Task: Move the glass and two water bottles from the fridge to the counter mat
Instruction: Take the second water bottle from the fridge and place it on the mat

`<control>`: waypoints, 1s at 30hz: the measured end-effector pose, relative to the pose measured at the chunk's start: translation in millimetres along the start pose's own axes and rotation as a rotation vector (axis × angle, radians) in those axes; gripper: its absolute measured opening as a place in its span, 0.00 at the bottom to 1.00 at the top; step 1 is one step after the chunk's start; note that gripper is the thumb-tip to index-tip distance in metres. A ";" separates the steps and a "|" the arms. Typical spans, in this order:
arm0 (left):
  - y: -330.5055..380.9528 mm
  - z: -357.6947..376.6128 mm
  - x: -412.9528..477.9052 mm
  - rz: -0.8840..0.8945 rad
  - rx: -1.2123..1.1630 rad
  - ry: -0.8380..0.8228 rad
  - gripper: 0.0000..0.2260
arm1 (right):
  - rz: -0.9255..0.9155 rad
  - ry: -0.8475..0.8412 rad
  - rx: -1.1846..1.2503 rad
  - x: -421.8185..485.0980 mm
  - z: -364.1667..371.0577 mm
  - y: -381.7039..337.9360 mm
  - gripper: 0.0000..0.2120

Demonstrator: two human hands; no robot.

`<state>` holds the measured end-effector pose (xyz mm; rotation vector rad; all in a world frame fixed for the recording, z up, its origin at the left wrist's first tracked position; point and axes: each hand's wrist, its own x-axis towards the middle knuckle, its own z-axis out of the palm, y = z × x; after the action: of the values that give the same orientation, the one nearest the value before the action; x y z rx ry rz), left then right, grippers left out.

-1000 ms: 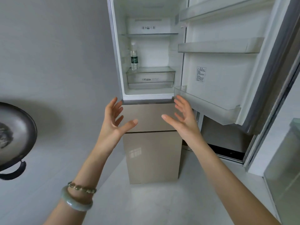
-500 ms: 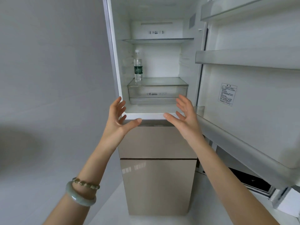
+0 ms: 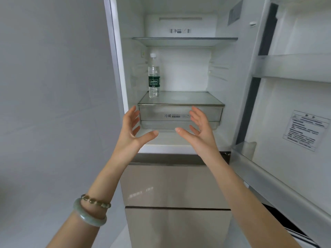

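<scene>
Head view, left hand: the left hand is held up in front of the open fridge. It is spread wide open, with the fingers apart and the thumb pointed toward the other hand. Nothing is held and nothing is touched by it.

Head view, right hand: the right hand is held up beside the left one, palm turned inward. It is wide open too, with the fingers fanned out. Nothing is held in it, and no touch with the fridge can be seen.

Head view, gap between hands: the two palms are faced toward each other, with a small space left between the thumbs.

Head view, water bottle: one water bottle is seen inside the fridge. It is stood upright on the glass shelf, at the left side, close to the left wall. A white cap and a green label are seen on it. It is above both hands and well apart from them.

Head view, drawer: a clear drawer is set right under the glass shelf. The fingertips of both hands are seen in front of it.

Head view, fridge door: the fridge door is swung open on the right side, and a paper sticker is stuck on it.

Head view, wrist: a pale green bangle and a bead bracelet are worn on the left wrist.

Head view, lower doors: two shut beige doors are seen below the open part.
</scene>
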<state>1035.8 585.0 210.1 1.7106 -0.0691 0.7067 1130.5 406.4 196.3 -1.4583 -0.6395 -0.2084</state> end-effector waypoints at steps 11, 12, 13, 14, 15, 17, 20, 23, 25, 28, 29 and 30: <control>-65.7 -8.5 176.7 0.062 -0.010 -0.048 0.40 | -0.040 0.097 -0.027 157.8 31.6 57.9 0.37; -70.8 -7.1 187.7 0.064 -0.008 -0.058 0.40 | -0.040 0.098 -0.031 167.7 34.6 62.7 0.37; -74.7 -5.2 198.0 0.067 -0.003 -0.068 0.40 | -0.038 0.096 -0.038 177.3 37.6 66.5 0.37; -78.8 -3.1 208.5 0.069 -0.001 -0.076 0.41 | -0.036 0.094 -0.042 187.4 40.8 70.5 0.37; -82.5 -1.3 218.3 0.071 0.001 -0.083 0.41 | -0.032 0.096 -0.042 197.2 43.6 74.0 0.37; -89.8 1.5 238.0 0.073 0.005 -0.085 0.42 | -0.026 0.098 -0.037 217.7 49.1 80.6 0.37; -102.0 4.1 264.8 0.058 0.019 -0.064 0.42 | -0.020 0.077 -0.030 248.3 55.8 91.3 0.37; -114.8 8.2 287.4 0.002 0.071 -0.012 0.44 | -0.009 0.030 -0.024 278.8 63.4 103.1 0.36; -120.7 12.4 301.6 -0.035 0.106 0.004 0.46 | 0.008 0.002 -0.022 300.8 69.0 110.0 0.36; -126.5 21.6 324.1 -0.078 0.144 0.000 0.48 | 0.036 -0.033 -0.038 335.4 76.5 118.9 0.37; -128.1 25.0 331.6 -0.097 0.153 0.002 0.47 | 0.050 -0.044 -0.046 347.2 78.5 121.6 0.37; -130.1 28.1 338.4 -0.118 0.162 0.007 0.47 | 0.070 -0.058 -0.054 358.2 80.1 124.2 0.37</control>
<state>1375.7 704.5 259.0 1.8499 0.0959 0.6441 1464.1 587.0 275.1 -1.5410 -0.6325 -0.1304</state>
